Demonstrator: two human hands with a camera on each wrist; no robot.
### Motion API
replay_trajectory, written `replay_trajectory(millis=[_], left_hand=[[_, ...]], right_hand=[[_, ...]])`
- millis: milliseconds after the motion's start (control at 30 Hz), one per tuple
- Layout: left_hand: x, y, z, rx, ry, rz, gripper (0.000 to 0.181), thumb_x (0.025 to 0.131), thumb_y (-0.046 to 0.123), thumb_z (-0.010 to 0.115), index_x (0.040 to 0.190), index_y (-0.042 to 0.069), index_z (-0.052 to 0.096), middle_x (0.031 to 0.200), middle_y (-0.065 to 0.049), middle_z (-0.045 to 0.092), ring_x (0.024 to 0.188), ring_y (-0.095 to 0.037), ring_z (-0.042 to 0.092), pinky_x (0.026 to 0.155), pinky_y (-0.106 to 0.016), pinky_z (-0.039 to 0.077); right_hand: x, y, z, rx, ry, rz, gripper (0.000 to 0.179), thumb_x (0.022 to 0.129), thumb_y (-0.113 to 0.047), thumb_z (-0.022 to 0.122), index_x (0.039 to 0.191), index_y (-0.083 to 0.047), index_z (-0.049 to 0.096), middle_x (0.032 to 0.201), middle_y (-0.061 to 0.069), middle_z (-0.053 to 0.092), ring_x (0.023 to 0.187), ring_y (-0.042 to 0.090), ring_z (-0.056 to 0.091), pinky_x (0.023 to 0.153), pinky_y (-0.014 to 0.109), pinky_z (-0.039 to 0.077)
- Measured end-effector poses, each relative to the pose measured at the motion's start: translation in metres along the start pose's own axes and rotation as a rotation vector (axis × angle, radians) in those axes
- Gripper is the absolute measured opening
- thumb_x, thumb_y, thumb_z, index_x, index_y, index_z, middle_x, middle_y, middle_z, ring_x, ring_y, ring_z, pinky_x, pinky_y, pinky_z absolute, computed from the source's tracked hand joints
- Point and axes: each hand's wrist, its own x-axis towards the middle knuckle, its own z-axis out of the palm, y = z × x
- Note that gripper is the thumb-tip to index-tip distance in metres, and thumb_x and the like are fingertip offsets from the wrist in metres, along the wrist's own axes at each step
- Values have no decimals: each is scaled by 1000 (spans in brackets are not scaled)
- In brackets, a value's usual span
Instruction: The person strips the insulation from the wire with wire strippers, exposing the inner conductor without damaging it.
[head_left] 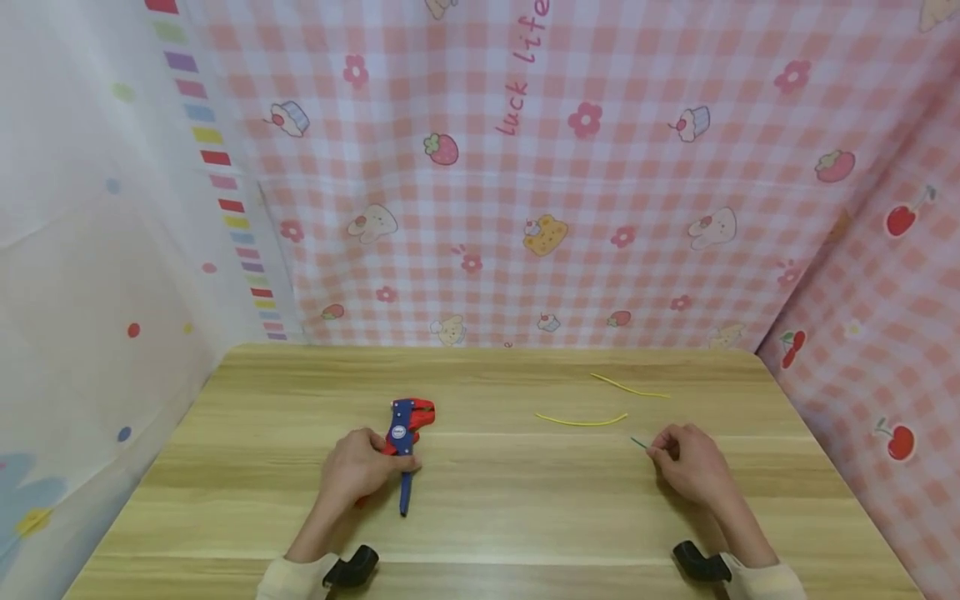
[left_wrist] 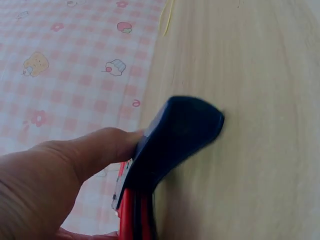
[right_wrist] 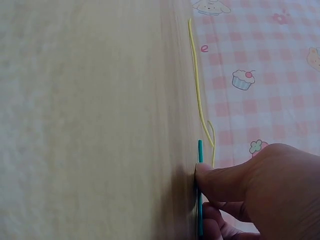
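Observation:
My left hand (head_left: 358,463) grips a red and blue wire stripper (head_left: 402,433) at the left of the table, its jaws pointing away from me. In the left wrist view the thumb presses against the dark blue handle (left_wrist: 185,130); the other fingers are mostly hidden. Over at the right, my right hand (head_left: 692,463) pinches a short green wire (right_wrist: 200,151) between thumb and fingers, one end sticking out toward the left. Two yellow wires lie beyond that hand: a nearer one (head_left: 581,423) and a farther one (head_left: 633,388).
The wood-grain table (head_left: 487,517) reaches back to a pink checked cloth (head_left: 487,192) hanging behind it. More cloth hangs along both sides. A black strap-like piece (head_left: 352,567) sits at the left wrist, and a similar black piece (head_left: 701,562) at the right wrist.

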Motion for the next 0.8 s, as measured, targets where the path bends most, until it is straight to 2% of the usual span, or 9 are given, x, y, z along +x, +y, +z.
replay_trajectory(millis=[100,200,267,433,533,667,733,800], left_hand=[[-2,2,2,42,-17,3,52,65,55,91,73,13,61,70,0,59,60,-19,52,48,-28,32],[-3,4,5,60,-40,8,52,65,54,89,68,14,56,65,1,54,56,-18,50,46,-28,31],[-4,4,7,59,-44,17,49,67,52,88,71,14,56,67,0,55,58,-18,51,48,-28,33],[-3,4,10,42,-16,78,45,68,43,82,91,11,62,77,-4,59,68,-21,53,55,-30,35],[-2,4,12,-5,-1,103,50,68,38,82,103,9,65,80,-4,59,69,-20,51,55,-30,33],[-2,5,16,-104,-5,138,43,69,33,85,101,12,67,79,-1,57,68,-18,48,54,-28,31],[-2,5,18,-172,-19,165,37,71,30,86,98,15,66,79,0,60,67,-17,49,54,-27,31],[-1,6,20,-271,-41,191,36,74,25,86,103,16,67,84,1,68,69,-15,53,55,-26,34]], right_hand=[[0,1,1,1,4,-6,8,92,-12,70,89,-6,68,87,9,59,79,19,55,70,32,43],[1,2,1,5,7,-14,8,92,-12,71,88,-6,67,87,10,59,78,19,54,70,32,43],[1,2,1,7,9,-19,8,92,-12,70,87,-6,68,87,10,59,79,19,55,70,32,44],[2,2,1,1,15,-29,7,91,-12,70,86,-7,68,87,10,60,79,19,57,71,35,46],[2,3,2,-5,14,-26,7,91,-12,69,86,-7,68,87,10,60,79,19,57,70,35,46],[2,3,3,-8,10,-22,7,91,-12,70,86,-8,68,87,10,59,79,19,55,70,34,45],[2,2,3,-8,9,-18,6,91,-12,70,86,-8,68,87,10,59,79,19,55,70,34,45],[2,2,3,-8,8,-10,7,91,-12,69,86,-7,68,88,10,60,80,19,56,71,34,45]])
